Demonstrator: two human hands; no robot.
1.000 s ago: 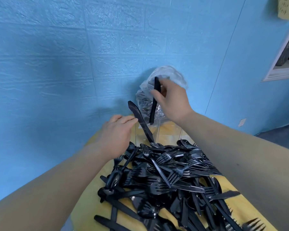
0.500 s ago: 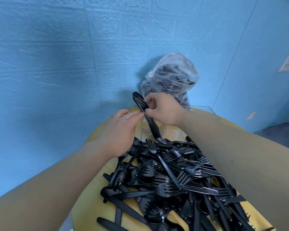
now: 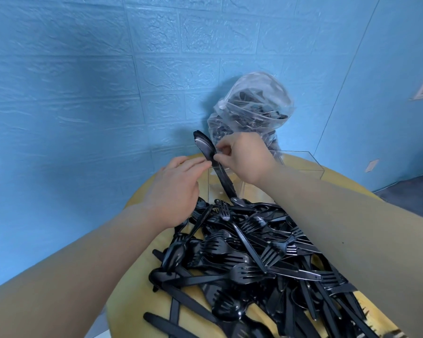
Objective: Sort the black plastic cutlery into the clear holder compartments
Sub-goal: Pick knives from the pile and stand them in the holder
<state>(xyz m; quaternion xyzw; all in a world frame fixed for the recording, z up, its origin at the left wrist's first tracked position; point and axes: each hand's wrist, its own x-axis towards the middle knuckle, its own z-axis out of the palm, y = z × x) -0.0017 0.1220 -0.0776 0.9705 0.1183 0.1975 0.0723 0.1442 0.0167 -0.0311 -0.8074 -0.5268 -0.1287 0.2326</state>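
A big heap of black plastic forks, spoons and knives [image 3: 257,254] covers the yellow table [image 3: 137,272]. Behind it stands the clear holder [image 3: 303,164]. A stack of black knives [image 3: 209,154] leans in its left compartment, blades sticking up above the rim. My right hand [image 3: 242,154] pinches the stack of knives near the rim with thumb and fingertips. My left hand [image 3: 176,191] has straight fingers and touches the holder's left edge beside the knives. The holder's middle part is hidden behind my right hand.
A clear plastic bag [image 3: 252,111] with more black cutlery stands behind the holder against the blue brick-pattern wall [image 3: 108,81]. The round table ends close on the left.
My right hand came down from the bag with a knife and now pinches the knives in the left compartment. My left hand stayed by the holder. The view tilted downwards.
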